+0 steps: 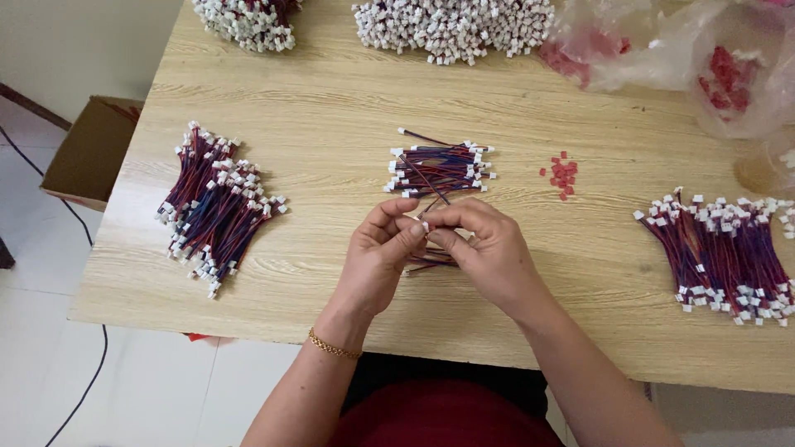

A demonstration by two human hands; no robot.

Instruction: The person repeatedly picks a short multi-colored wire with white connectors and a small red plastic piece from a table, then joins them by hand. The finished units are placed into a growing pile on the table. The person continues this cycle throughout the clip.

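My left hand (377,257) and my right hand (489,248) meet over the middle of the wooden table (331,108). Between their fingertips they pinch a short red-and-blue wire harness (424,222) with a small white connector at its end. More of its wires (431,261) show under my hands. Just beyond my fingers lies a small pile of the same harnesses (439,170). A few tiny red plastic pieces (564,175) sit to the right of that pile.
A larger heap of harnesses (217,207) lies at left, another (729,257) at right. White-connector heaps (455,29) (248,21) sit at the far edge. Clear plastic bags with red parts (704,58) fill the far right. A cardboard box (91,149) stands on the floor left.
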